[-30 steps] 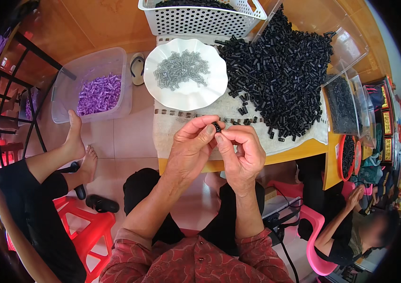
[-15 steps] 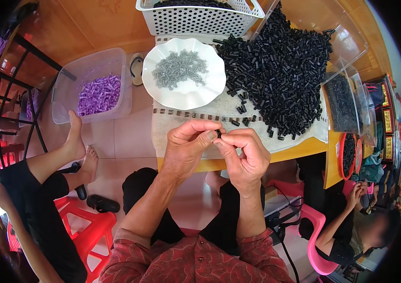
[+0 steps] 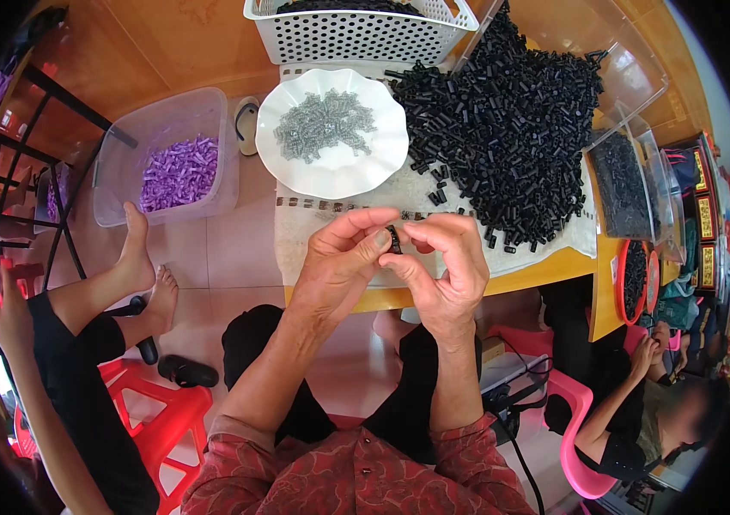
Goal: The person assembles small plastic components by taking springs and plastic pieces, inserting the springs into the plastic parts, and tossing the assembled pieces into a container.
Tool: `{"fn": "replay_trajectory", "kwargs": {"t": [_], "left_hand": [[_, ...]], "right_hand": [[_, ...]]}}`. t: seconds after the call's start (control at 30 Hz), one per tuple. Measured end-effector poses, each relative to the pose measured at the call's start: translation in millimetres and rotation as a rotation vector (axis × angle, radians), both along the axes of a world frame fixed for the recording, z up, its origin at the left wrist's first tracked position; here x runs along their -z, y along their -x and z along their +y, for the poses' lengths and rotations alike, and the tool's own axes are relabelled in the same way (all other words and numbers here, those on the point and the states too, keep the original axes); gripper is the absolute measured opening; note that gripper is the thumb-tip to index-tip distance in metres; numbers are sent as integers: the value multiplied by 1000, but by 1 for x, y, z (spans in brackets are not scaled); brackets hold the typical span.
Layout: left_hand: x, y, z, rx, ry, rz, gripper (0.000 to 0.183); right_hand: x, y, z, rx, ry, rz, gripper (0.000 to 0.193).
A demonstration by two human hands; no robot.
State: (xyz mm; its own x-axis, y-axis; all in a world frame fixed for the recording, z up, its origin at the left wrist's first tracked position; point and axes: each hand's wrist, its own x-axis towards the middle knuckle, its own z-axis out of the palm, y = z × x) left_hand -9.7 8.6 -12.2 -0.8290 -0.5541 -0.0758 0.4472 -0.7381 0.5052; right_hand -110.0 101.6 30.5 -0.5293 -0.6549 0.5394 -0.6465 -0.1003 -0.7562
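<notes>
Head view: left hand and right hand were raised together over the near edge of the wooden table, fingertips meeting. Between them sat one small black plastic tube piece, pinched from both sides: left thumb and forefinger closed on its left side, right thumb and forefinger closed on its right. So both hands were clamped on the same piece, no gap visible between fingers and part.

Key relation: the piece lay at the meeting point, equally near both hands, its long axis roughly upright with a slight tilt, crosswise to the line between the two hands. Whether anything small was seated inside it I can't tell; too small.

Relative to the white scalloped plastic plate:
- the held piece was just in front of the plate, toward the person
- grey small metal parts lay heaped on it
- big pile of black plastic tube pieces lay to its right, touching its rim
- white perforated plastic basket stood behind it
- clear plastic tub of purple pieces sat on the floor to its left
- another person's bare feet were further left and nearer, by the tub.
</notes>
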Motion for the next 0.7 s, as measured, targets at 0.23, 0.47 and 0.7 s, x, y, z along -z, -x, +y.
{"fn": "replay_trajectory", "kwargs": {"t": [0.23, 0.47, 0.7], "left_hand": [[-8, -3, -5, 68, -31, -17, 39], [-2, -4, -6, 106, 26, 0, 32], [-19, -7, -9, 186, 243, -29, 49]], "right_hand": [[2, 4, -1, -116, -34, 17, 42], [1, 3, 1, -112, -7, -30, 38], [-2, 11, 8, -58, -15, -25, 37]]}}
